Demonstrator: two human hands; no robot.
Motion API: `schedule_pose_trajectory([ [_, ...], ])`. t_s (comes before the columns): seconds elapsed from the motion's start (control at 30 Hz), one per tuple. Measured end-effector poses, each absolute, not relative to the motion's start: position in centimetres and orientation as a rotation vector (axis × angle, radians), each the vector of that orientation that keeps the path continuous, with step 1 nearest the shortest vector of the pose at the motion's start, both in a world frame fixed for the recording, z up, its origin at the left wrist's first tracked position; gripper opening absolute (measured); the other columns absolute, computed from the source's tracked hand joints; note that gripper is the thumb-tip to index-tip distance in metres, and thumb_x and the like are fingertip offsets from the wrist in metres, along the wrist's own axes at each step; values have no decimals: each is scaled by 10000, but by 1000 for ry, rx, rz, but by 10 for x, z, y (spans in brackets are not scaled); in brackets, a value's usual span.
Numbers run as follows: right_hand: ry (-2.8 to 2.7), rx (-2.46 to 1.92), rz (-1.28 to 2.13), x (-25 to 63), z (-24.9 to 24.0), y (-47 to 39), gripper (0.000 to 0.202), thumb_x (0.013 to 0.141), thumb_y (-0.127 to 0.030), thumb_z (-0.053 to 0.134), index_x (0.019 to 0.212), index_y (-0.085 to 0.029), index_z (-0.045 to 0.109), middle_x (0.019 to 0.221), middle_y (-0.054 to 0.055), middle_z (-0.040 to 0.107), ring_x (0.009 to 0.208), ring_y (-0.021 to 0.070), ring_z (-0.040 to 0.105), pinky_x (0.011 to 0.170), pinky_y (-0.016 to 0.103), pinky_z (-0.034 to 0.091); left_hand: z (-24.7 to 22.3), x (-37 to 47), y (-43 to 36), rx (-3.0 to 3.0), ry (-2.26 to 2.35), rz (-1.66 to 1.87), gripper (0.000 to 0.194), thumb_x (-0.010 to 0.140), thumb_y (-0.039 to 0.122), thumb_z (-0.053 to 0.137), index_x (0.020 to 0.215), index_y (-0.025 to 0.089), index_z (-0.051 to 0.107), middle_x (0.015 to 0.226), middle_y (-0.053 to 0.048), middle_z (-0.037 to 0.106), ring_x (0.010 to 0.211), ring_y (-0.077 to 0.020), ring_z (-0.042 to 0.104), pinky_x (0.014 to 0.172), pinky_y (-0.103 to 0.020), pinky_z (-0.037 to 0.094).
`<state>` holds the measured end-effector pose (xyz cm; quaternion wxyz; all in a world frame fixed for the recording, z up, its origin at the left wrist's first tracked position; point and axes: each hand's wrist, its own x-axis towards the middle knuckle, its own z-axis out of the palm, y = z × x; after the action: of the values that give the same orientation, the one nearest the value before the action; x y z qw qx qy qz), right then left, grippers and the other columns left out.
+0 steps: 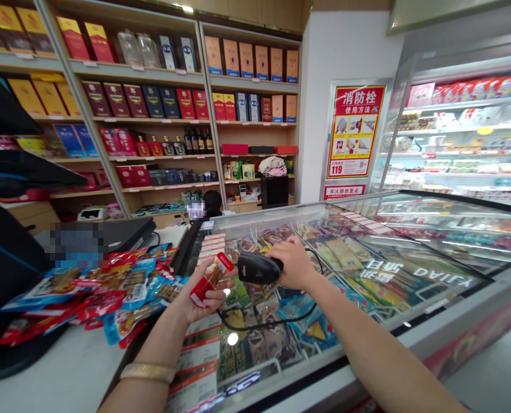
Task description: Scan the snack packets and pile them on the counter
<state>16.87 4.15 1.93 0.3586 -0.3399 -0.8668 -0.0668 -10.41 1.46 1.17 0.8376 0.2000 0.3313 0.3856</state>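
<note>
Over the glass lid of a chest freezer (436, 305), my left hand (197, 295) has its fingers wrapped round a small red and white packet (212, 280). My right hand (296, 265) grips a black handheld barcode scanner (258, 268), whose head points left toward the packet, with a gap between them. The scanner's black cable (272, 324) loops over the glass. Left of my left hand, a pile of red and blue snack packets (126, 287) lies on a white counter (87, 367).
Black screen equipment (6, 246) stands at the left. Shelves (152, 121) of boxes and bottles line the back, with a person's dark-haired head (213, 203) low before them. A refrigerated display (465, 132) is at the right. Frozen packages show under the glass.
</note>
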Motion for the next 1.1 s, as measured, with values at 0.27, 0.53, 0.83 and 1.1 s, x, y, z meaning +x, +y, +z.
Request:
schedule_pose_trajectory([
  [0.27, -1883, -1142, -181, 181, 12, 58, 221, 672, -270, 672, 883, -214, 706, 892, 57, 734, 876, 222, 614, 814, 346, 273, -3, -57, 17, 711, 1017, 1262, 117, 797, 186, 713, 883, 148, 644, 794, -54, 694, 627, -125, 650, 504, -181, 483],
  [0.53, -1876, -1220, -177, 184, 14, 58, 219, 695, -263, 663, 904, -220, 710, 928, 56, 744, 911, 231, 630, 810, 348, 277, -31, -34, 19, 1048, 874, 1097, 634, 738, 182, 745, 1350, 196, 581, 1581, -121, 389, 1471, -260, 326, 1177, -382, 316],
  [0.83, -1902, -1201, -195, 181, 13, 56, 219, 690, -295, 695, 895, -220, 713, 884, 52, 731, 874, 228, 619, 804, 345, 270, 0, -63, 14, 2335, 1941, 812, 614, 752, 125, 562, 1362, 193, 593, 1515, -161, 466, 1428, -295, 392, 1193, -505, 241],
  [1.1, -1943, -1225, -188, 178, 12, 56, 184, 694, -270, 699, 870, -219, 709, 865, 40, 720, 862, 217, 625, 800, 338, 265, 34, -146, -8, 1889, 2447, -47, 865, 544, 149, 708, 1379, 331, 574, 1596, -127, 355, 1496, -421, 184, 1134, -709, 72],
])
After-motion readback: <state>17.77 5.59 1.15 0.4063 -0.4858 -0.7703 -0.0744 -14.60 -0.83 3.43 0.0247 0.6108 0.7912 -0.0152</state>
